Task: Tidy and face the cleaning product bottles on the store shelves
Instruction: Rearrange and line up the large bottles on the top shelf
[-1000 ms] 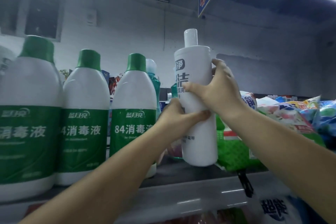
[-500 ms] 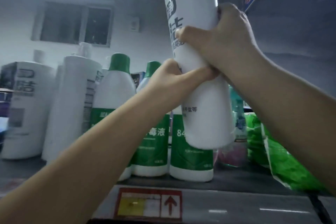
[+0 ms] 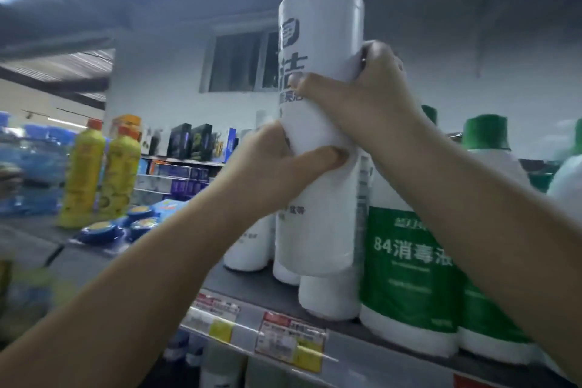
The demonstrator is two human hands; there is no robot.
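Fingers (image 3: 318, 157) of the left hand (image 3: 271, 167) curl round the middle of the tall white bottle (image 3: 321, 41), and the right hand (image 3: 362, 98) clasps it just above, thumb across the printed front, so both hands grip it. The bottle is upright, its long axis vertical and cap uppermost, and it hangs clear above the shelf (image 3: 252, 287) near the front edge, its base not yet set down. Directly below and behind its base stand other white bottles (image 3: 330, 296); just to the right along the shelf stands the green-labelled disinfectant bottle (image 3: 409, 255). The next move, I judge, is straight down into that white group, with the label turned to the front edge
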